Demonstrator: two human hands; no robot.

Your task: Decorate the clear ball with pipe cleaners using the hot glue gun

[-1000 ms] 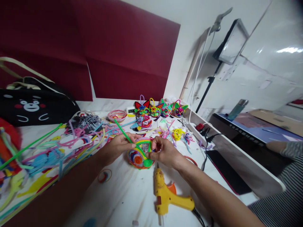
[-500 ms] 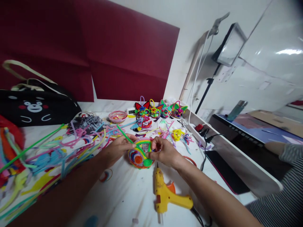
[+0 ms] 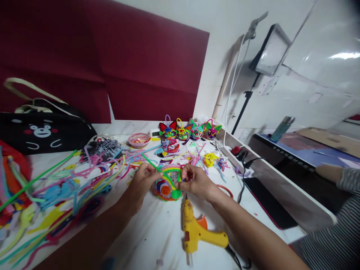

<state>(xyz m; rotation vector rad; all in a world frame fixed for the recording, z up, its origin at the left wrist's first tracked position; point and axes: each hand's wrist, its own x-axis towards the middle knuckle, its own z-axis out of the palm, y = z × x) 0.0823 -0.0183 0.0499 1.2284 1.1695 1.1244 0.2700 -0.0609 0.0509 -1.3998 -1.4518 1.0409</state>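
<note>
A round, colourful pipe-cleaner craft point(image 3: 165, 191), with an orange coil and a bright green disc on its front, is held upright between my hands. My left hand point(image 3: 144, 183) is closed at its left side, pinching a green pipe cleaner point(image 3: 151, 162) whose free end sticks up to the left. The strip's other part curves across the craft's face. My right hand point(image 3: 197, 181) grips the craft's right edge between thumb and fingers; its fingertips partly cover that edge. Just below lies a yellow hot glue gun point(image 3: 193, 228), its nozzle pointing toward the craft.
Loose pipe cleaners point(image 3: 84, 180) cover the table's left. Behind stand several finished animal-head ornaments point(image 3: 184, 133) and a pink bowl point(image 3: 139, 140). A black bag point(image 3: 42, 131) sits at back left. On the right lie a black phone point(image 3: 268, 202) and cables; a striped-sleeved person point(image 3: 337, 221) is beyond.
My left hand has shifted slightly down along the green pipe cleaner, and its fingers have curled in more. The right hand keeps its hold on the craft. The view has shifted a little.
</note>
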